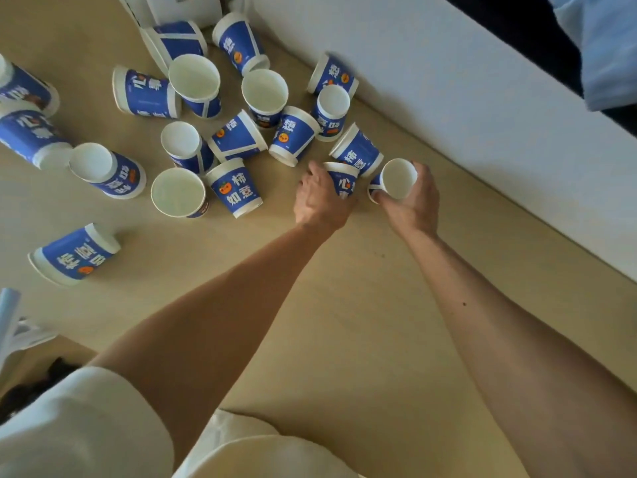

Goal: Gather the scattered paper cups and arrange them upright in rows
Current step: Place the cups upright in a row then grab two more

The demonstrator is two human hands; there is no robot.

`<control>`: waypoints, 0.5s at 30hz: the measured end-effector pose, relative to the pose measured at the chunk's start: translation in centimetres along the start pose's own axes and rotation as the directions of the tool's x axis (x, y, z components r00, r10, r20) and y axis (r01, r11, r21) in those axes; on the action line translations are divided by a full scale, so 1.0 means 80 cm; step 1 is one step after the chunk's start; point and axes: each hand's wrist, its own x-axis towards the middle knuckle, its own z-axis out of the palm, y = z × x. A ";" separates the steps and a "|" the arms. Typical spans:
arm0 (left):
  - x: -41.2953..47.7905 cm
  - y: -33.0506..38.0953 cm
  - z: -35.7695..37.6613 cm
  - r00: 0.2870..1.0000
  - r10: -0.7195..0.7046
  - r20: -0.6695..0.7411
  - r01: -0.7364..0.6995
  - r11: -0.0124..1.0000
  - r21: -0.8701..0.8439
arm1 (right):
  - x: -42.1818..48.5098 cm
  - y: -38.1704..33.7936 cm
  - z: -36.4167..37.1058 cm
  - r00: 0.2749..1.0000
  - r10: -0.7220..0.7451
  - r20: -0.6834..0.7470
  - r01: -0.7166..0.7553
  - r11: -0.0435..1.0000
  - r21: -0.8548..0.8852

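Observation:
Several blue-and-white paper cups lie scattered over the beige table, some on their sides, some upright, some upside down. My left hand grips one blue cup by its side. My right hand holds another cup, fingers curled round it; its white round end faces the camera. Just behind them a cup lies on its side. Upright open cups stand further left. One tipped cup lies apart at the near left.
A white wall or partition runs along the table's right edge, close to my right hand. A white box stands at the far end. Papers poke in at the left edge. A person's light blue clothing shows at top right.

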 end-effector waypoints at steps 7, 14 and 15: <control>-0.048 -0.028 -0.009 0.992 0.114 -0.062 -0.122 0.981 -0.153 | -0.071 0.024 -0.038 0.967 0.218 -0.131 -0.174 0.944 0.282; -0.144 -0.040 0.001 0.981 0.192 -0.019 -0.188 0.932 -0.309 | -0.180 0.063 -0.093 0.910 0.341 -0.235 -0.163 0.816 0.554; -0.159 -0.041 0.003 0.980 0.201 -0.007 -0.193 0.929 -0.316 | -0.193 0.068 -0.100 0.908 0.347 -0.234 -0.150 0.791 0.593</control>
